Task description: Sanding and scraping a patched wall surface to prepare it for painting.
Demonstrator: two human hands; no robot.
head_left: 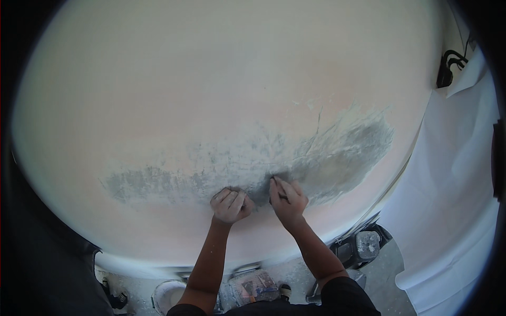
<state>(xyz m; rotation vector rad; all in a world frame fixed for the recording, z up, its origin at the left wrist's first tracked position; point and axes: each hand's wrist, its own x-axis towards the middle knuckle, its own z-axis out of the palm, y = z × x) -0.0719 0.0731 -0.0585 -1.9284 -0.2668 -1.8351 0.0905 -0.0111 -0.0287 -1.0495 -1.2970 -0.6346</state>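
Before me a large, smooth, curved surface (174, 79) in pale cream and pink fills most of the view. Across its lower part runs a rough, streaky grey patch (348, 158), with thin crack-like lines at its upper right. At the patch's lower edge my left hand (231, 204) is closed, its fingers curled and knuckles up against the surface. Just to the right, my right hand (289, 200) is closed too, thumb and fingers drawn together over the grey area. Whatever either hand grips is too small or hidden to name. Pale dust coats both hands.
White sheeting (437, 179) hangs along the right side. Below stand a white bucket (167, 296), a dusty tray (255, 288) with tools, and a black bin (363, 246). A black handled object (448, 71) sits at the upper right. Dark cloth (47, 247) hangs at lower left.
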